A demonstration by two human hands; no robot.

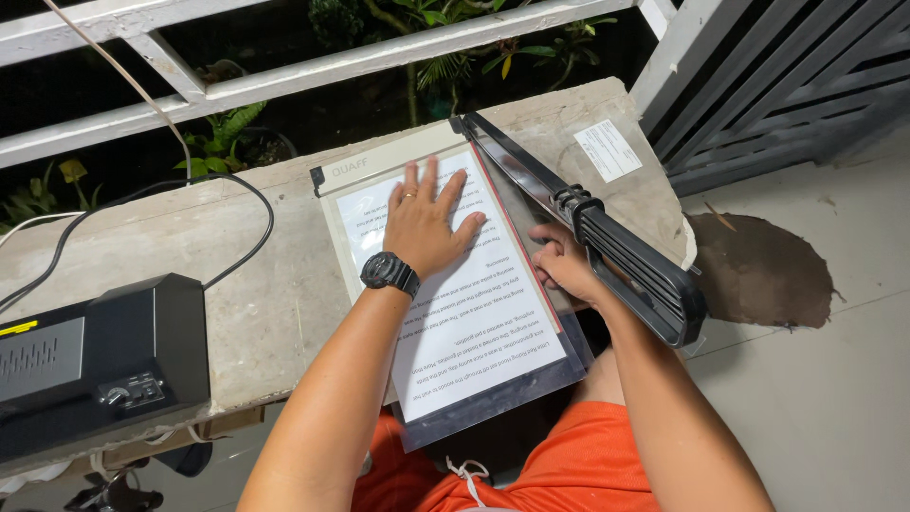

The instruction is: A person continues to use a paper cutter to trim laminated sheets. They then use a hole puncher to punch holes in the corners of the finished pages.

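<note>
A rough concrete ledge (256, 284) runs under a white railing (284, 76), dark plants behind it, pale floor tiles off past your right elbow. Biggest thing before you is the paper trimmer (374, 175), its board lying across the ledge and jutting over the near edge. On it lies the printed sheet (474, 332), text upside down to you. Your left hand (425, 226) presses flat on that sheet, fingers spread and released, wristwatch (389, 272) just behind the palm. The black cutting arm (607, 246) is raised at a slant, just beyond your right fingertips. Your right hand (567, 268) sits at the sheet's right edge, fingers curled; whether they grip anything, I can't tell. Well left of your left fingers, a black laminator (95, 360) with its cable (246, 204).
</note>
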